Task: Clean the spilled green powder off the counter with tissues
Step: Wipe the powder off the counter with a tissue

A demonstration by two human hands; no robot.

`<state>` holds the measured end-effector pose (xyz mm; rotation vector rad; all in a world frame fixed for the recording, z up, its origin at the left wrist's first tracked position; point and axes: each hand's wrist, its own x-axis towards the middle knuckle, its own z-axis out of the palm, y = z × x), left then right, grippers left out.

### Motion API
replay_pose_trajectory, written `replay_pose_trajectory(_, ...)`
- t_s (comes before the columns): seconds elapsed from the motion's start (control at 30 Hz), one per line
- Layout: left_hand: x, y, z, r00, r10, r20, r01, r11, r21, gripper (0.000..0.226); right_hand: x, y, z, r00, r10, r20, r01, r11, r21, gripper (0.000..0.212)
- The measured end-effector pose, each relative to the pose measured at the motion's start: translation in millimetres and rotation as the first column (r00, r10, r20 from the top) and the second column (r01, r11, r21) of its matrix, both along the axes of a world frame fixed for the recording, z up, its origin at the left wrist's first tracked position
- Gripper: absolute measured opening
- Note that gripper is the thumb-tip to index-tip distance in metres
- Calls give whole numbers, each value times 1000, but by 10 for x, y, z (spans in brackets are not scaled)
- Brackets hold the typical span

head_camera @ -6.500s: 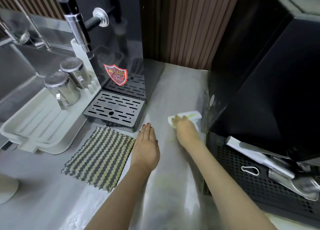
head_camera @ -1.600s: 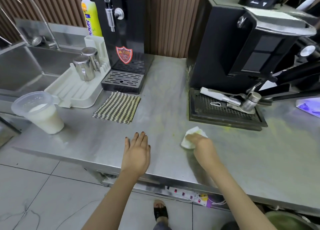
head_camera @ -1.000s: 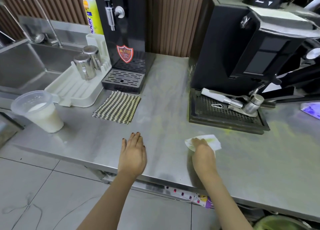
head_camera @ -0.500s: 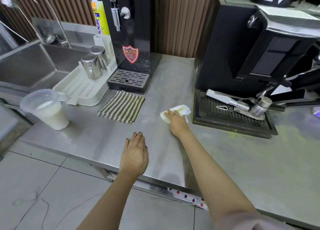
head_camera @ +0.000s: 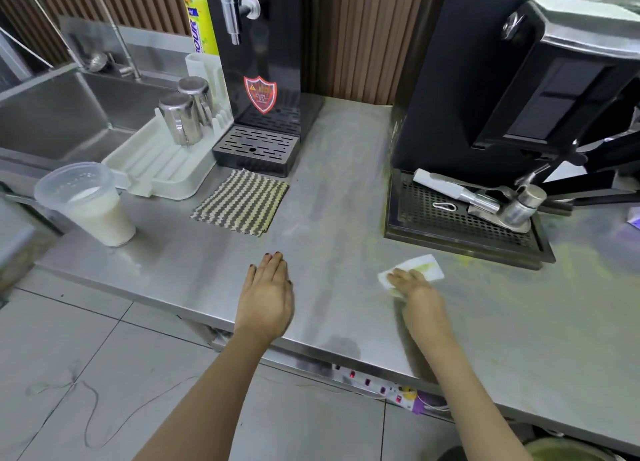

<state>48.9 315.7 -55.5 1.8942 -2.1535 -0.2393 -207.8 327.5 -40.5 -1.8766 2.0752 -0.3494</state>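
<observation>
A white tissue point(head_camera: 424, 267) stained green lies flat on the steel counter point(head_camera: 519, 322), just in front of the coffee machine's drip tray. My right hand point(head_camera: 414, 289) presses down on its near half with fingers spread over it. Faint green powder point(head_camera: 571, 256) dusts the counter to the right of the tissue and along the tray's front edge. My left hand point(head_camera: 266, 294) rests flat on the counter near the front edge, fingers together, holding nothing.
A black coffee machine point(head_camera: 502, 96) with a drip tray point(head_camera: 460, 225) stands at the right. A black dispenser point(head_camera: 263, 62), a striped cloth point(head_camera: 240, 202), a white drainer rack point(head_camera: 156, 169) with two steel cups and a plastic cup of milk point(head_camera: 88, 206) sit left. The sink point(head_camera: 52, 114) is far left.
My right hand has dragged the tissue from the middle of the counter, beside the tray's left corner, back toward me and to the right. My left hand has stayed put.
</observation>
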Motion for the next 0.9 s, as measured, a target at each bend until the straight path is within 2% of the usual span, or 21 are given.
replay_pose_trajectory(0.07,1,-8,-11,1000,-1,-2,1,1000,2,76,131,-17,47,986,-159,51,159,987,-2,47)
replay_pose_trajectory(0.1,1,-10,-18,1000,0,-4,0,1000,0,73,307,-9,72,990,-134,44,135,991,-15,43)
replay_pose_trajectory(0.23,13,-8,-14,1000,-7,-18,7,1000,6,79,1111,210,35,977,194,88,-197,980,22,48)
replay_pose_trajectory(0.3,14,-3,-6,1000,-9,-25,9,1000,4,77,1038,263,22,975,223,20,-223,975,9,52)
replay_pose_trajectory(0.37,7,2,14,1000,-3,-31,3,1000,7,66,675,292,10,995,97,21,-97,995,-22,57)
replay_pose_trajectory(0.43,0,9,25,999,-1,-43,2,1000,9,62,234,285,-16,990,-121,71,126,990,-64,58)
replay_pose_trajectory(0.5,-5,13,40,999,-7,-45,7,1000,8,61,-138,248,23,936,-345,73,349,936,-50,52)
replay_pose_trajectory(0.57,-9,7,40,1000,-13,-28,14,1000,20,62,-235,246,72,883,-466,47,468,883,-42,44)
replay_pose_trajectory(0.63,-17,-4,37,1000,-13,-5,14,1000,27,63,-14,314,124,930,-366,45,367,929,-38,39)
replay_pose_trajectory(0.7,-37,2,41,1000,-14,14,13,1000,23,61,365,486,32,994,-74,82,74,997,-3,43)
replay_pose_trajectory(0.73,-60,13,46,1000,-13,21,12,1000,17,58,510,577,-37,992,65,110,-64,998,-15,50)
replay_pose_trajectory(0.77,-101,27,53,1000,-13,26,13,1000,10,54,549,640,-102,982,174,74,-170,984,-56,57)
replay_pose_trajectory(0.8,-162,48,65,1000,-16,23,16,1000,2,50,475,665,-134,980,194,46,-190,978,-89,61)
replay_pose_trajectory(0.83,-240,76,77,1000,-25,6,25,1000,-6,48,313,678,-141,989,146,28,-143,986,-85,63)
replay_pose_trajectory(0.9,-423,137,96,997,-54,-46,53,999,-9,51,-90,727,-111,999,-24,22,25,998,-60,61)
